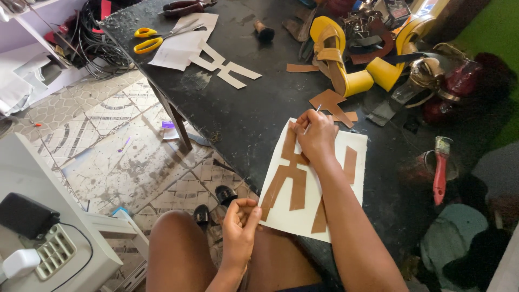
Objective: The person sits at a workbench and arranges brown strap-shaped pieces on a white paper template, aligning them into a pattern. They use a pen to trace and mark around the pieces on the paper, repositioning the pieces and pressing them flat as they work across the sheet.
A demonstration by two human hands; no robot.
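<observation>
— Starting from the biggest thing, we have the black worktable (238, 108), scuffed and dusty, and our white sheet (346, 211) lies at its near edge, partly overhanging toward our lap.

— And on the sheet we see the brown leather strap pieces (289, 181) laid flat: a branching shape at the left, a narrow strip at the right side, another near the bottom.

— Our right hand (316, 135) rests on the top of the sheet, fingers curled tight around a thin pen-like tool (312, 120) whose tip touches the upper end of the branching piece.

— Our left hand (240, 219) sits at the sheet's lower left corner, thumb and fingertips pinched on the edge there; we cannot tell whether it grips the sheet alone or the leather too.

— Farther back we note the yellow wedge sandals (338, 54) with tan straps, well apart from the sheet, and loose brown offcuts (330, 103) just beyond our right hand.

— At the far left corner of the table lie white paper patterns (216, 59) with yellow-handled scissors (148, 39) beside them.

— To the right, a red-handled brush (440, 173) rests across a small tin.
</observation>
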